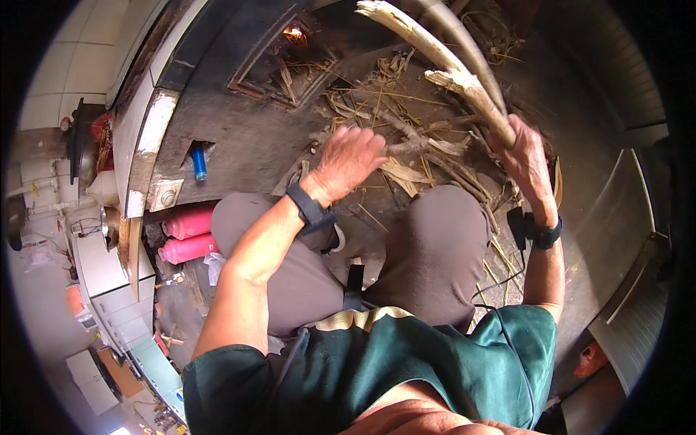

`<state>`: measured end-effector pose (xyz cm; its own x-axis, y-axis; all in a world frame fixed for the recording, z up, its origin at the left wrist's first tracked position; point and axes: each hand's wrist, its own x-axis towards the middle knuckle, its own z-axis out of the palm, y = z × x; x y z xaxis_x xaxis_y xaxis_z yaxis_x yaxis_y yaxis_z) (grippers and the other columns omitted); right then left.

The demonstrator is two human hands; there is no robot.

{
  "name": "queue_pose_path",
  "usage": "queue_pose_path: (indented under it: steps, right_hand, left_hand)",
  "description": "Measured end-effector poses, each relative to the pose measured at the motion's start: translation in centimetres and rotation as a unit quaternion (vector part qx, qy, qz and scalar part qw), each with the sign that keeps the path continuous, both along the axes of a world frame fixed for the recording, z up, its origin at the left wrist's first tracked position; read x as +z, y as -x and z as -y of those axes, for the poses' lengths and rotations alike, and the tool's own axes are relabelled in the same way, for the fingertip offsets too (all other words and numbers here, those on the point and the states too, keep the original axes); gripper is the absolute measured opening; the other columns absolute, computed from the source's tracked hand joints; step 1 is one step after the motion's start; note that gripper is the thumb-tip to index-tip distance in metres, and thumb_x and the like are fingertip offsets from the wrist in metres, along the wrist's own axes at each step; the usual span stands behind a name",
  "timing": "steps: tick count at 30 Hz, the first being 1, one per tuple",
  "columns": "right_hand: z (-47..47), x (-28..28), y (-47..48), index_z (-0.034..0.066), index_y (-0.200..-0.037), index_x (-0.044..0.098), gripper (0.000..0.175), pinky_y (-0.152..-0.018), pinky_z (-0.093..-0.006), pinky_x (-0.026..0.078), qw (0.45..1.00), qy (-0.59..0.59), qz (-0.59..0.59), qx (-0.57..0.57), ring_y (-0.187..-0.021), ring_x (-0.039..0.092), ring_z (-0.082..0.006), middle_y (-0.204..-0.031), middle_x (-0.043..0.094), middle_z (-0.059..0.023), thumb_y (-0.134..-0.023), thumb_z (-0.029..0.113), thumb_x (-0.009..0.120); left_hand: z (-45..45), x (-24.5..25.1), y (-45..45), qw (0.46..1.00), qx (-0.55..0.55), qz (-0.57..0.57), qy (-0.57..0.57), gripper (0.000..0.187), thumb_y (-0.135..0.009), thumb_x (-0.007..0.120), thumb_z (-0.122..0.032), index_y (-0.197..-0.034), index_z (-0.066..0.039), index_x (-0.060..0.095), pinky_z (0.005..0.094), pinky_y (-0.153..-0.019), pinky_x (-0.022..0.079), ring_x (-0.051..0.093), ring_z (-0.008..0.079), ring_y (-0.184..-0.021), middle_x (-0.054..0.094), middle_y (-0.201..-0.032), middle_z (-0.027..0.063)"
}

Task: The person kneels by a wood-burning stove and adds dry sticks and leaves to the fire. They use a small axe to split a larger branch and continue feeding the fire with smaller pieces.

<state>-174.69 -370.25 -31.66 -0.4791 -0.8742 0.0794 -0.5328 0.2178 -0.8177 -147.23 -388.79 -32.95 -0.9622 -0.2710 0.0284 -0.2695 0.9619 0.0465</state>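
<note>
My right hand (521, 157) grips a pale, barkless branch (435, 51) with a splintered stub on its side. Behind it, a second stick (472, 46), blurred, rises from the same hand. My left hand (348, 160) hovers above the kindling with its fingers curled down; whether they enclose anything is hidden. Beneath both hands lie twigs, dry husks and straw (402, 174) on the floor. Ahead, a small flame (294, 33) burns inside the stove's square firebox opening (261, 98), where some sticks and straw lie at the mouth.
A blue cylindrical object (199, 163) sits in a small niche of the stove front (244, 141). Two pink vacuum flasks (187, 248) lie beside my left knee. At the right are metal sheets (625, 190). A cable (511, 331) runs from my right wrist across my shirt.
</note>
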Motion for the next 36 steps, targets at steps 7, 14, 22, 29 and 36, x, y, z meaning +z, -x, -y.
queue_pose_path:
  steps: [7,14,22,29,36]
  right_hand:
    - [-3.1,-11.9,4.8,0.0007,-0.102,0.058,0.024,-0.070,-0.0480,0.048,0.977,-0.069,-0.085,-0.180,-0.087,0.061,-0.0461,-0.086,0.062,-0.0270,-0.078,0.002,0.063]
    - [-6.8,-24.3,0.4,-0.0027,-0.102,0.056,0.029,-0.063,-0.0460,0.043,0.981,-0.142,0.008,-0.132,-0.071,0.051,-0.0461,-0.078,0.058,-0.0255,-0.089,0.021,0.068]
    - [-4.3,-27.8,-0.5,-0.0051,-0.108,0.057,0.033,-0.065,-0.0415,0.046,0.983,-0.104,0.078,-0.129,-0.069,0.056,-0.0378,-0.079,0.059,-0.0236,-0.090,0.020,0.068]
    - [2.2,-22.1,-2.1,-0.0027,-0.109,0.063,0.026,-0.079,-0.0364,0.051,0.993,0.004,0.091,-0.077,-0.088,0.065,-0.0307,-0.098,0.067,-0.0185,-0.091,0.015,0.068]
    - [12.3,-14.9,-9.1,-0.0051,-0.118,0.061,0.062,-0.080,-0.0390,0.050,0.823,0.001,0.433,0.369,-0.088,0.065,-0.0300,-0.095,0.067,-0.0194,-0.097,0.052,0.051]
  left_hand:
    - [-2.2,-3.4,-7.0,0.860,0.282,0.049,-0.423,0.033,-0.100,0.053,-0.034,-0.090,-0.003,0.059,0.0301,-0.054,0.039,0.050,0.0136,-0.061,0.051,-0.068,0.0011]
    - [-2.0,-2.4,-7.2,0.502,0.482,-0.196,-0.691,0.032,-0.107,0.043,-0.033,-0.106,-0.003,0.055,0.0204,-0.048,0.036,0.040,0.0050,-0.053,0.049,-0.075,-0.0018]
    - [0.2,-1.5,-4.7,0.438,0.531,-0.312,-0.655,0.032,-0.106,0.042,-0.034,-0.110,-0.004,0.053,0.0232,-0.053,0.031,0.036,0.0054,-0.057,0.044,-0.075,-0.0036]
    - [0.6,-2.0,-2.6,0.391,0.537,-0.345,-0.663,0.032,-0.107,0.039,-0.041,-0.104,-0.011,0.049,0.0239,-0.056,0.030,0.033,0.0071,-0.059,0.040,-0.073,-0.0041]
    - [3.8,-4.7,-0.6,0.360,0.465,-0.450,-0.672,0.032,-0.106,0.036,-0.043,-0.102,-0.014,0.048,0.0316,-0.075,0.041,0.044,0.0133,-0.076,0.044,-0.081,-0.0030]
